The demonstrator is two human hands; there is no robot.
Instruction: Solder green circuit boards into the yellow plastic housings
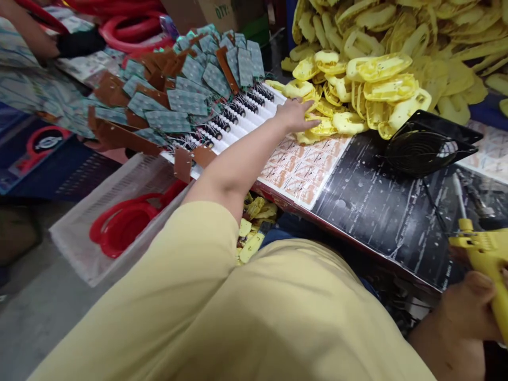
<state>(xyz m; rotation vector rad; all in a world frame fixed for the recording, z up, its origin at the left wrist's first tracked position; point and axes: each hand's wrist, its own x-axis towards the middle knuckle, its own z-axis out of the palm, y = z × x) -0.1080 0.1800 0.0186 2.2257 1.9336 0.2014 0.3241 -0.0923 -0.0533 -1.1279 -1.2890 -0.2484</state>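
My left hand (296, 114) is stretched out over the table with its fingers spread. Its fingertips lie at the near edge of a heap of yellow plastic shells (384, 87); whether they press on one I cannot tell. At the right edge, my right hand (470, 304) is closed around the grip of a yellow soldering gun (482, 248), whose thin metal tip points up and away. Left of my outstretched arm, green circuit boards (188, 100) with wires and brown pieces stand crowded along a white ribbed strip (234, 129).
A black fan (420, 151) stands on the dark table mat (365, 196). More yellow shells (397, 26) are piled behind. Below left is a white crate (75, 233) holding red plastic rings (123, 225). Another person's dark-cuffed arm (79, 42) reaches in at upper left.
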